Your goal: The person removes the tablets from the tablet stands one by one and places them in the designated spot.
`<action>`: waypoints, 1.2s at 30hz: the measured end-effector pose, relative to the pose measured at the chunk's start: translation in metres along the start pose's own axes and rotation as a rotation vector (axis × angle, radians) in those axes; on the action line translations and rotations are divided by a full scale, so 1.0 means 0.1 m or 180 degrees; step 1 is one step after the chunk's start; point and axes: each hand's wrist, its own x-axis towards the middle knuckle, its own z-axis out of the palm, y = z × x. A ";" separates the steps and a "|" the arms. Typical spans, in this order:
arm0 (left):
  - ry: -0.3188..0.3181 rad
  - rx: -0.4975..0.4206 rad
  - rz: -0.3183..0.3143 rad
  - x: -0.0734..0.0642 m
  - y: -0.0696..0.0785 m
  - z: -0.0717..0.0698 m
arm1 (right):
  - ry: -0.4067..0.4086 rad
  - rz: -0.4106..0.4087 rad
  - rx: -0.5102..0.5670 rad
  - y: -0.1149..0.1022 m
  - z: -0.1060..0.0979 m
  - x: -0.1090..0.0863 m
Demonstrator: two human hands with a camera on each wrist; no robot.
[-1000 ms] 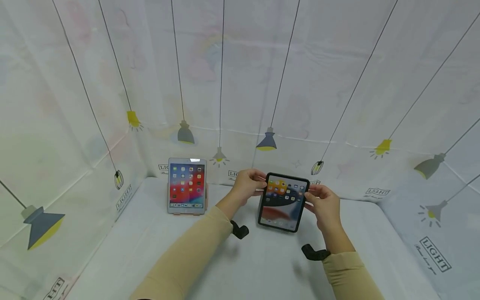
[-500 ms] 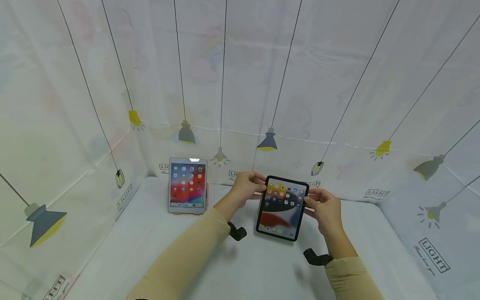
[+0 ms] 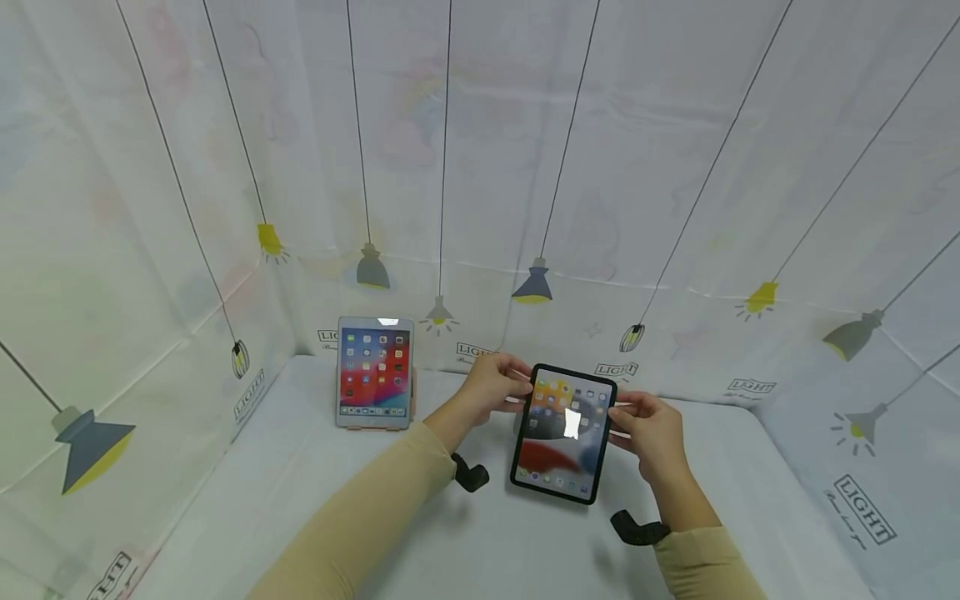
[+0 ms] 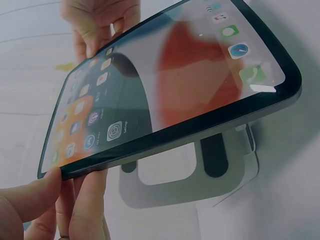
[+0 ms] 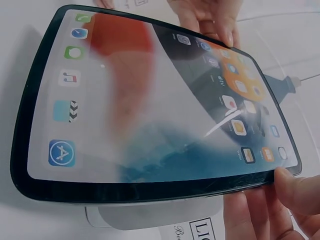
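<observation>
Left hand, right hand on black tablet, stand behind, white tablet leftward.

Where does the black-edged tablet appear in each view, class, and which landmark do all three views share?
Head: black-edged tablet, right of centre in the lower half.
Left wrist: black-edged tablet, slanting across the upper part.
Right wrist: black-edged tablet, filling most of the picture.
Shared landmark: right hand, pinching the tablet's edge: head, right of the tablet; left wrist, top; right wrist, lower right.
</observation>
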 end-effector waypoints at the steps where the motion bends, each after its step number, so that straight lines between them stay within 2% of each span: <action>1: -0.0008 -0.0015 -0.0007 -0.01 -0.01 0.00 | -0.0006 0.0015 -0.0002 0.01 0.00 -0.01; 15: -0.0118 -0.0022 -0.0085 -0.08 -0.22 0.03 | -0.0070 0.0236 0.0009 0.13 -0.03 -0.11; 36: -0.0038 -0.0146 -0.0349 -0.24 -0.50 0.05 | -0.0201 0.0406 -0.0217 0.31 -0.03 -0.23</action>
